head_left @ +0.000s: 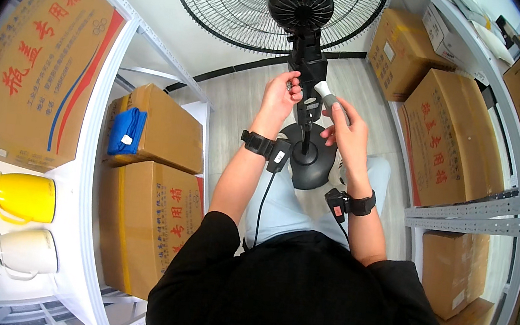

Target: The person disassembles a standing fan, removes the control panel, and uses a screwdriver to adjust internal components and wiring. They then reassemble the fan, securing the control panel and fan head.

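The right hand (349,133) is closed around a grey tool (330,99), its white tip up just beside the post (309,64) of the fan (300,13). The left hand (278,96) is curled by the post's other side (whether it pinches anything, I cannot tell). Closed cartons (456,138), contents hidden, fill the shelves (477,220) on both sides; a blue cloth (127,132) lies against one at left. A yellow jug (25,196) and a white jug (28,251) sit nearby, insides unseen. Several cartons bear large red characters and smaller dark print; the biggest also has red and blue stripes.
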Motion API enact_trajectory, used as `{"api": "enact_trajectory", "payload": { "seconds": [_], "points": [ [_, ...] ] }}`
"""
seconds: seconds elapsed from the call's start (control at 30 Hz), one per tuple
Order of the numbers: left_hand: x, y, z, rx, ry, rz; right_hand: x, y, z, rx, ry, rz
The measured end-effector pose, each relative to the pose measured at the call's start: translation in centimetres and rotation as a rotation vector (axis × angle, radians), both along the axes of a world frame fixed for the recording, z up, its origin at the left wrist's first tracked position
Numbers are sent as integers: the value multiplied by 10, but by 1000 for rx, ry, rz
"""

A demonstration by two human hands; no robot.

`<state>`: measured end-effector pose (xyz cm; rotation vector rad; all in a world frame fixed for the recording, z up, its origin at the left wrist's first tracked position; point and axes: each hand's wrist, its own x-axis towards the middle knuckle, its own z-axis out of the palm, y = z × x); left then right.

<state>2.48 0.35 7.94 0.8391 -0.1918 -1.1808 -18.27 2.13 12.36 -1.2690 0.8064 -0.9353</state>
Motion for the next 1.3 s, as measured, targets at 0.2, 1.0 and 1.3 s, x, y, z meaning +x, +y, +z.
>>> {"api": "enact_trajectory", "payload": {
  "seconds": [0.2,1.0,1.3],
  "points": [
    [-12,0,14,-56,-58,-99,1,-9,-21,264,-289,146],
    [-16,-11,26,-94,-144,-181,4,-4,4,-960,484,-244],
    [-18,-14,21,-66,-154,-125,-6,-2,10,-94,344,5]
  ]
}}
